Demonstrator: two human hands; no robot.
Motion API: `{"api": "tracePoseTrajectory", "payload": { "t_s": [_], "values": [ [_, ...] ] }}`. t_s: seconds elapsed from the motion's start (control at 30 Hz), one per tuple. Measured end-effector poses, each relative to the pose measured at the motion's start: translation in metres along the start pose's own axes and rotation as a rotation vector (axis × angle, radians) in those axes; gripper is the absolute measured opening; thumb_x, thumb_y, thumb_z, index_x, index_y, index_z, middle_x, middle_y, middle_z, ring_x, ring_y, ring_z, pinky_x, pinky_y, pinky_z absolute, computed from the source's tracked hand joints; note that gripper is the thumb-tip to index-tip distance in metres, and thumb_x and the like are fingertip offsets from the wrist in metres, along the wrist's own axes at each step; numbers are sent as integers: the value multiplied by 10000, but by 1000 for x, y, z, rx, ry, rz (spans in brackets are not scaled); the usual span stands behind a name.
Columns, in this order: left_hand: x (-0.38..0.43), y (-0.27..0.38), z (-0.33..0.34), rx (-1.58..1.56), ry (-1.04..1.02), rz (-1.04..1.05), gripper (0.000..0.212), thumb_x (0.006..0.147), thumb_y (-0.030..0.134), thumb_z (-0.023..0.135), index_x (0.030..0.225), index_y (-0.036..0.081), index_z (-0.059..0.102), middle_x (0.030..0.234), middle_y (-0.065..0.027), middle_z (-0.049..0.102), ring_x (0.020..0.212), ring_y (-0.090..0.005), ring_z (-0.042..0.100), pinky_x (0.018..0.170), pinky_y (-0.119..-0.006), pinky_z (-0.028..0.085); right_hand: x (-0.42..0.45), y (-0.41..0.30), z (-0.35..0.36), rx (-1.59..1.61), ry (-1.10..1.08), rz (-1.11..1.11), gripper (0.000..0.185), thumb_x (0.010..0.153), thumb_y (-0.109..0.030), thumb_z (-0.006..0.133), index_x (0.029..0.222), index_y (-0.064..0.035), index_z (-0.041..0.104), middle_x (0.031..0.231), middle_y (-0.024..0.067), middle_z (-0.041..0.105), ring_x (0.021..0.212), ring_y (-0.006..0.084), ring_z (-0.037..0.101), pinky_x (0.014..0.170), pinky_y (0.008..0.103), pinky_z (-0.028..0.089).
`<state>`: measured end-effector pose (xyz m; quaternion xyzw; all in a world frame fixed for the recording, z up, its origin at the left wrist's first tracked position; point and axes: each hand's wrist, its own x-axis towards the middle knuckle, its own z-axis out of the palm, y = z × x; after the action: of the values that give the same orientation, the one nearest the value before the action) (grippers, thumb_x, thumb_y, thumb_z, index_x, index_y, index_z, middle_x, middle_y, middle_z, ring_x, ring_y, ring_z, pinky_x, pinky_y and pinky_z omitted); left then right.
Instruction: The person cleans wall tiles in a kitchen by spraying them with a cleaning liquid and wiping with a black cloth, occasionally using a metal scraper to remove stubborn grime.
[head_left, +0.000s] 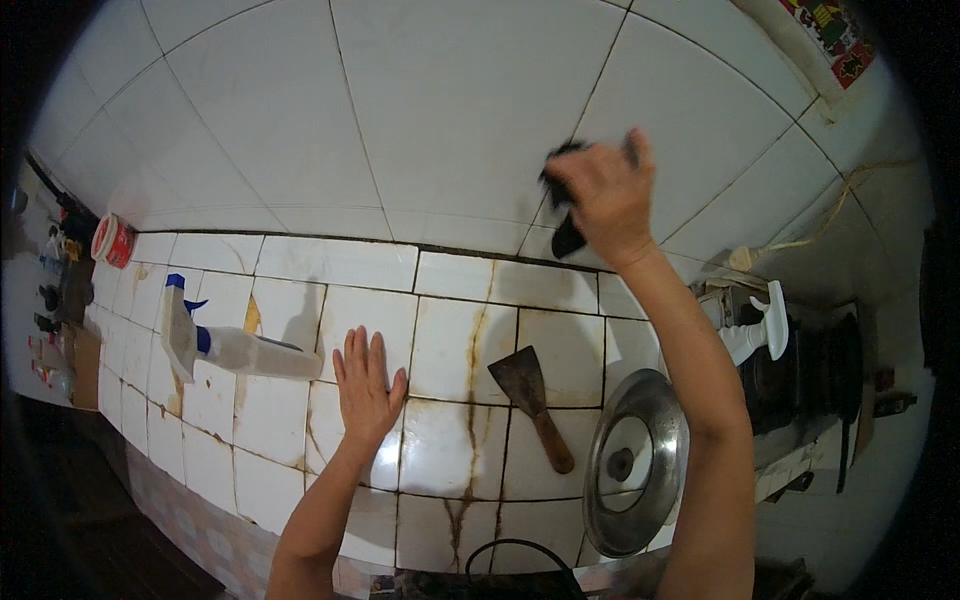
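Note:
My right hand (611, 202) grips a dark cloth (568, 240) at the white tiled wall (472, 112), low down near where it meets the counter. The hand is slightly blurred, and its fingers cover part of the cloth. My left hand (369, 394) rests palm down on the tiled counter (450, 442), fingers spread and holding nothing. Just left of it stands a clear spray bottle (259, 355) with a white and blue trigger head. A scraper (531, 390) with a rusty blade and wooden handle lies between my arms. Brown stains run along the counter's grout.
A metal pot lid (660, 409) with a glass centre sits beside my right forearm. Beyond that arm are a white-headed spray bottle (772, 322) and a dark stove (802, 382). A cord (832, 214) hangs along the right wall. At the far left stands a red and white tub (115, 241).

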<state>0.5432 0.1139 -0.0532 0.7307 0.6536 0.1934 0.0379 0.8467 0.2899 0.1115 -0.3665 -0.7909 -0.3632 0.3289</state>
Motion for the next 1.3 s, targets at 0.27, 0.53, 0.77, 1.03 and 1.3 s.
{"api": "tracePoseTrajectory", "payload": {
  "t_s": [0.27,0.53,0.77,1.03,1.3],
  "values": [
    [1,6,1,-32,-14,-5,579,873,299,527,1349,-1,389,1448,-214,308,1365,-371,244,1110,-536,139,-62,-14,25,22,-259,-250,82,751,-101,616,808,-160,610,782,-14,544,912,144,557,1037,437,315],
    [2,6,-1,-30,-3,-24,575,841,272,560,1321,-13,421,1420,-225,342,1354,-370,265,1106,-538,157,-61,-26,30,42,-198,-98,99,739,-106,617,825,-154,630,804,-25,575,847,170,548,862,414,404],
    [4,4,-2,-29,16,-19,576,840,261,555,1330,-6,414,1423,-221,341,1352,-372,268,1105,-536,160,-7,-5,3,-21,-21,76,252,646,-70,664,865,-193,658,821,-27,573,879,182,533,851,360,332],
    [2,7,1,-36,17,-16,575,831,257,558,1325,-4,421,1418,-221,349,1349,-371,277,1108,-532,160,-2,-1,-1,159,121,172,476,486,22,660,908,-197,640,876,-16,571,900,210,525,840,376,311],
    [1,0,1,-15,54,-1,580,819,254,568,1321,0,427,1424,-221,344,1356,-364,272,1109,-530,156,63,4,-26,60,336,419,297,636,-63,734,897,-176,650,876,-15,591,898,210,526,850,368,320]
  ]
}}
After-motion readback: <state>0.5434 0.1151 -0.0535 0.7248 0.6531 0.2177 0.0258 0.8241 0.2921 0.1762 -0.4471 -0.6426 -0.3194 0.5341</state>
